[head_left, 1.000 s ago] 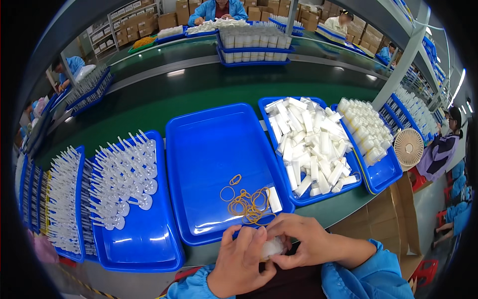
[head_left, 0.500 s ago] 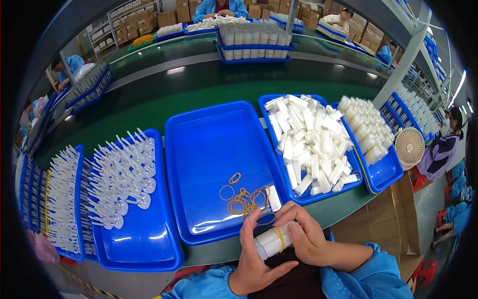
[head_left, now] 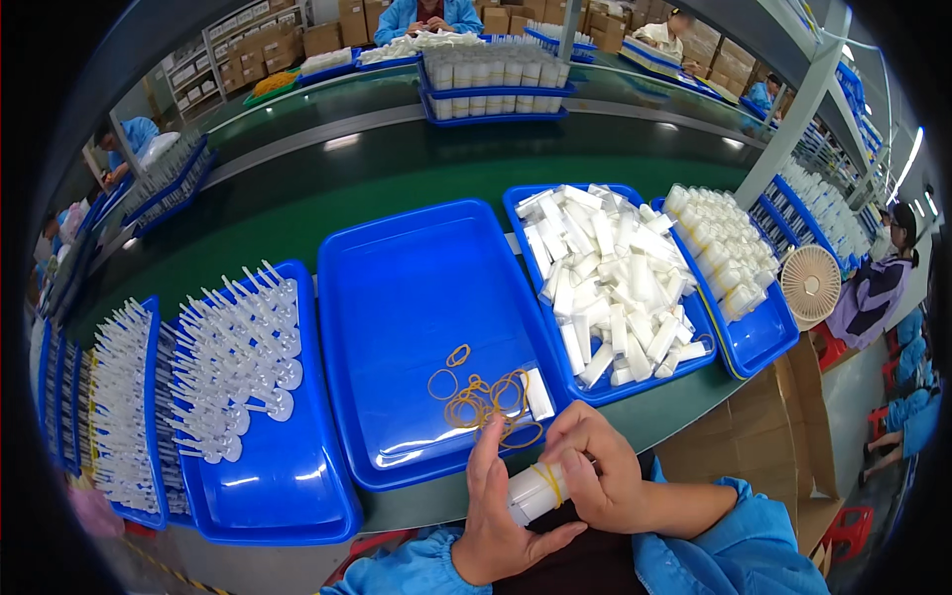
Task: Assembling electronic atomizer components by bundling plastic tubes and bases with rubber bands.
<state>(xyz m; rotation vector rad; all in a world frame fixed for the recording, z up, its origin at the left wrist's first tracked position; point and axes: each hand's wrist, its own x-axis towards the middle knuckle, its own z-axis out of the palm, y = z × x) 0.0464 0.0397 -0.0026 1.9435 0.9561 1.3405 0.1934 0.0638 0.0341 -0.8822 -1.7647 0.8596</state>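
Note:
My right hand [head_left: 605, 476] is closed around the upper end of a white cylindrical bundle [head_left: 535, 493] with a see-through lower end. A yellow rubber band crosses around its middle. My left hand [head_left: 488, 516] cups the lower end, its fingers stretched upward and its thumb lying apart below. Just beyond my hands is a blue tray [head_left: 416, 288]; loose rubber bands [head_left: 474, 402] lie in its near right part, beside one white block [head_left: 537, 395]. Part of the bundle is hidden under my fingers.
Right of the tray, another blue tray [head_left: 706, 359] holds heaped white blocks [head_left: 615, 268]. Beyond it stand banded clear containers [head_left: 719, 243] and a round fan [head_left: 810, 285]. At left, blue trays carry clear, stemmed plastic pieces [head_left: 243, 357]. A green belt [head_left: 397, 164] runs behind; a co-worker [head_left: 426, 15] sits across.
My right hand's fingers have drawn closer together over the bundle's upper end, and my left fingers have straightened upward. The whole view has shifted slightly; trays and rubber bands stay put.

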